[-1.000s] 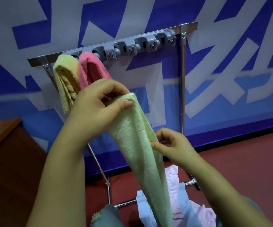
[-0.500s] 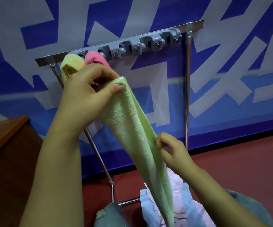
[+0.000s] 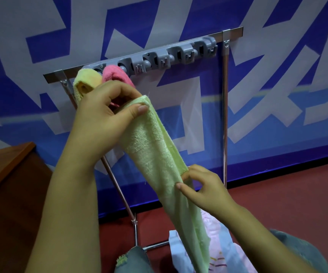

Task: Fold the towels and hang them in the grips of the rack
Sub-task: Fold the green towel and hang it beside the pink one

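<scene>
A long folded light green towel (image 3: 155,154) hangs slanting down to the right. My left hand (image 3: 104,113) pinches its top end just below the rack. My right hand (image 3: 204,186) pinches its right edge lower down. The rack (image 3: 225,107) is a metal frame with a grey strip of grips (image 3: 171,56) along its top bar. A yellow towel (image 3: 84,83) and a pink towel (image 3: 113,74) hang in the two leftmost grips. The grips to the right of them hold nothing.
A blue and white patterned wall stands right behind the rack. A brown wooden table (image 3: 5,160) is at the left. More pale towels (image 3: 224,253) lie low at the bottom, by my knees in jeans (image 3: 133,261). The floor (image 3: 287,198) is red.
The view has shifted slightly. My left hand has lifted the green towel's top end up toward the rack, and my right hand has moved down along the towel's edge.
</scene>
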A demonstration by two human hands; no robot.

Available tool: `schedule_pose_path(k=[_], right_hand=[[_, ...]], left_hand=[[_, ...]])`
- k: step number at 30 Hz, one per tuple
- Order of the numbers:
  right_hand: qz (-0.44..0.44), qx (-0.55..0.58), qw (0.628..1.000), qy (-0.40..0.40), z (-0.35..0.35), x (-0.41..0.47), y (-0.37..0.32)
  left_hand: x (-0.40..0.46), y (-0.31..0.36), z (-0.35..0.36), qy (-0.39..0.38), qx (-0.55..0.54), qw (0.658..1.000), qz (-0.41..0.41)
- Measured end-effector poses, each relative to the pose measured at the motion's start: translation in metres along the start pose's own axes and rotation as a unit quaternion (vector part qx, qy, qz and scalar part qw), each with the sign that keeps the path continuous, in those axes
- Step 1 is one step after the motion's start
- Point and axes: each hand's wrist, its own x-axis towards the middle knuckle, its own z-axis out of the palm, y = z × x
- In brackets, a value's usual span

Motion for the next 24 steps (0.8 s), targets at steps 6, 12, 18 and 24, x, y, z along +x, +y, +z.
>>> schedule_pose_path(k=[6,12,18,24], right_hand=[[0.105,0.128,0.986,-0.003,-0.001,-0.001,-0.004],[0.14,0.176,0.974,0.014,-0.003,0.001,-0.004],[0.063,0.202,0.976,-0.052,-0.006,-0.001,-0.009],[0.063,0.151,0.962,-0.22,-0.016,0.0,-0.014]], left_hand=[[-0.002,-0.008,-0.007,-0.011,-0.002,1.0,-0.003],[-0.002,-0.01,-0.012,-0.024,-0.026,0.999,-0.015],[0.001,-0.012,-0.017,-0.027,-0.03,0.999,-0.017],[0.004,-0.009,-0.015,-0.013,0.012,1.0,-0.008]])
